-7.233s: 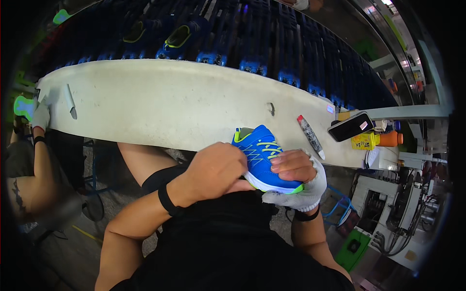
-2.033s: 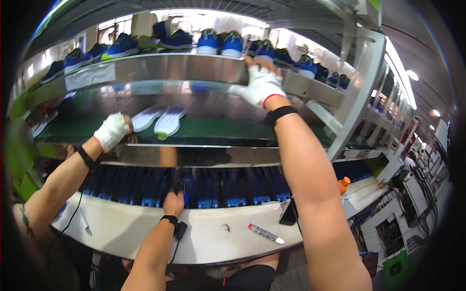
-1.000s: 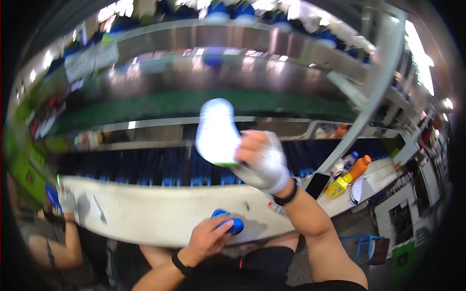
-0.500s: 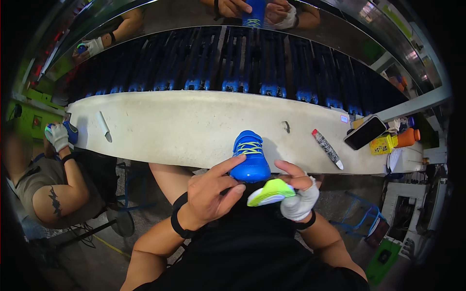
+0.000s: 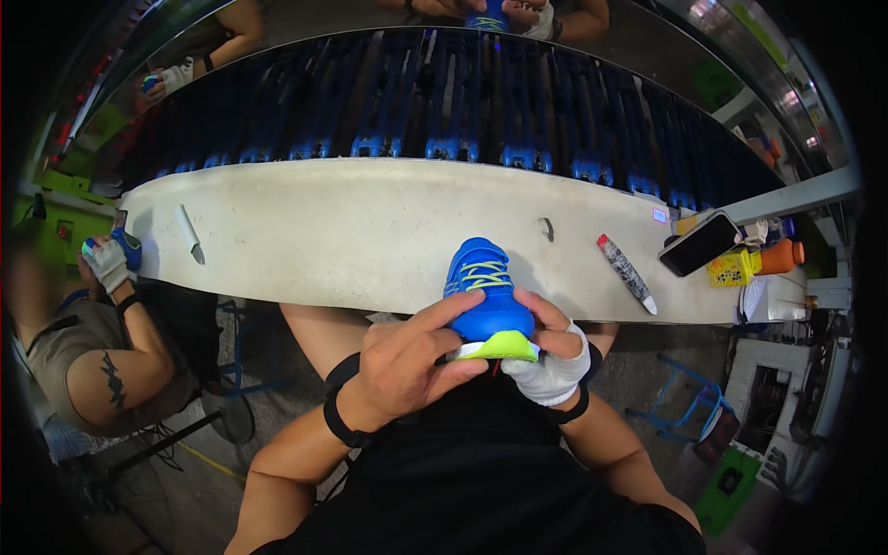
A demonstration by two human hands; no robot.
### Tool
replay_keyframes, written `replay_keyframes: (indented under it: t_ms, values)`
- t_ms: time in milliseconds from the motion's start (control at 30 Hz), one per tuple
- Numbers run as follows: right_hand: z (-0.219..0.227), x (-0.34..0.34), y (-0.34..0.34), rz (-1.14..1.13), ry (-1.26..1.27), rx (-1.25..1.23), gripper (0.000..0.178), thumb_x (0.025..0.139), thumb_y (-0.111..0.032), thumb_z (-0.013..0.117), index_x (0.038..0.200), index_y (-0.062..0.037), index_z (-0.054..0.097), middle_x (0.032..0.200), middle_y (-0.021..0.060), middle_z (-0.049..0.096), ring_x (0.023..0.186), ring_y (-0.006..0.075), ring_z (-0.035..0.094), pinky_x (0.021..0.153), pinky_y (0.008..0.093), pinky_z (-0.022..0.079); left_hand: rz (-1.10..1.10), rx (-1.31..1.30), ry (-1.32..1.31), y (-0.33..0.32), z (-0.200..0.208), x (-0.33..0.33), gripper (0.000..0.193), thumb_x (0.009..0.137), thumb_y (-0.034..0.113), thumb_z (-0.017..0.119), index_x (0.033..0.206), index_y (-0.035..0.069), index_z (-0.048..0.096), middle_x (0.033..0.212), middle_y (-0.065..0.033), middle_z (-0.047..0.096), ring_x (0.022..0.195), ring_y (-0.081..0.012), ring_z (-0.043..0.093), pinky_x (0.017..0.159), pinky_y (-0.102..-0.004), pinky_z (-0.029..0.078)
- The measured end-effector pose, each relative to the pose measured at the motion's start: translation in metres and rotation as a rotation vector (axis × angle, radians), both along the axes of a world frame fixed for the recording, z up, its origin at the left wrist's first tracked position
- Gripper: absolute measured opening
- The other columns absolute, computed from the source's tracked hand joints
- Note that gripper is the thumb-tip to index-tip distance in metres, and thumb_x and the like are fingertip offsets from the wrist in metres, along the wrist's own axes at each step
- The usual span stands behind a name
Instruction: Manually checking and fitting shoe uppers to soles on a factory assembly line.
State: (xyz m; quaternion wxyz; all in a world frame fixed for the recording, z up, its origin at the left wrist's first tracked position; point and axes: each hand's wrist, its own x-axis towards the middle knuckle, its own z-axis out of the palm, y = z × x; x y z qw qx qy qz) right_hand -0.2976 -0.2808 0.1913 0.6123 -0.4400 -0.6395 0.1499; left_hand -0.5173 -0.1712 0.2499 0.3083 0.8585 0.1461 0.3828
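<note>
A blue shoe upper with yellow-green laces stands at the table's front edge, its toe toward me. A yellow-green and white shoe sole sits against the toe, on the side nearest me. My left hand is closed at the left, index finger along the upper and thumb at the sole's end. From the right, my right hand, in a white glove with bare fingertips, grips the sole, its index finger on the upper's side. The sole's underside and the palms are hidden.
On the white table lie a marker-like stick, a phone, a pale blade-like tool and a dark scrap. An orange bottle stands far right. Beyond runs a dark slatted conveyor. A co-worker sits left.
My right hand has moved left and brought the sole up against the toe of the shoe upper. My left thumb now touches the sole. The view has shifted slightly.
</note>
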Motion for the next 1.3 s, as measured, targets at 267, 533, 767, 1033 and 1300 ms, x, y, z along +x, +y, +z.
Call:
replay_keyframes:
  t_ms: [267,533,767,1033,1300]
  values:
    - [0.0,-0.007,0.009,-0.009,0.146,-0.005,0.045,0.09,-0.011,0.096,0.108,-0.0068,0.055,0.138,0.0274,0.075,0.117,0.0364,0.08,0.092,0.0426,0.067,0.039,-0.077,-0.194,0.005,-0.014,0.009,0.039,0.092,0.022,0.094,0.094,0.004,0.059,0.124,-0.028,0.081,0.082,-0.0309,0.084,0.065,-0.033,0.065]
    - [0.01,-0.008,0.03,-0.033,0.08,0.01,0.044,0.083,-0.014,0.1,0.093,-0.0065,0.058,0.135,0.0254,0.077,0.106,0.037,0.083,0.08,0.0387,0.067,-0.004,-0.139,-0.208,0.014,-0.016,0.001,0.036,0.098,0.014,0.089,0.096,0.002,0.055,0.125,-0.0339,0.079,0.094,-0.031,0.085,0.077,-0.0353,0.066]
    - [0.025,-0.013,0.025,-0.072,-0.03,0.051,0.05,0.085,-0.027,0.1,0.091,-0.0094,0.054,0.133,0.0191,0.078,0.096,0.0369,0.083,0.079,0.041,0.068,-0.036,-0.456,-0.191,0.004,-0.015,-0.016,0.036,0.102,0.015,0.085,0.105,0.002,0.052,0.135,-0.0378,0.073,0.111,-0.0331,0.08,0.095,-0.0381,0.063]
    - [0.044,-0.03,0.016,-0.024,-0.205,-0.205,0.045,0.08,-0.031,0.1,0.105,-0.0113,0.068,0.141,0.0148,0.072,0.097,0.0359,0.079,0.077,0.0424,0.064,-0.01,-0.045,0.479,0.031,0.074,-0.012,0.119,0.069,0.059,0.101,0.158,-0.002,0.053,0.14,-0.0226,0.072,0.122,-0.0422,0.074,0.093,-0.0434,0.064]
    - [0.044,-0.008,-0.005,-0.088,-0.476,-0.505,0.039,0.077,-0.034,0.097,0.1,-0.0128,0.074,0.146,0.0069,0.07,0.087,0.0283,0.077,0.077,0.0411,0.063,0.054,-0.382,0.615,0.046,0.054,-0.035,0.11,0.066,0.067,0.099,0.147,-0.001,0.068,0.124,-0.0239,0.081,0.112,-0.04,0.081,0.097,-0.0423,0.064]
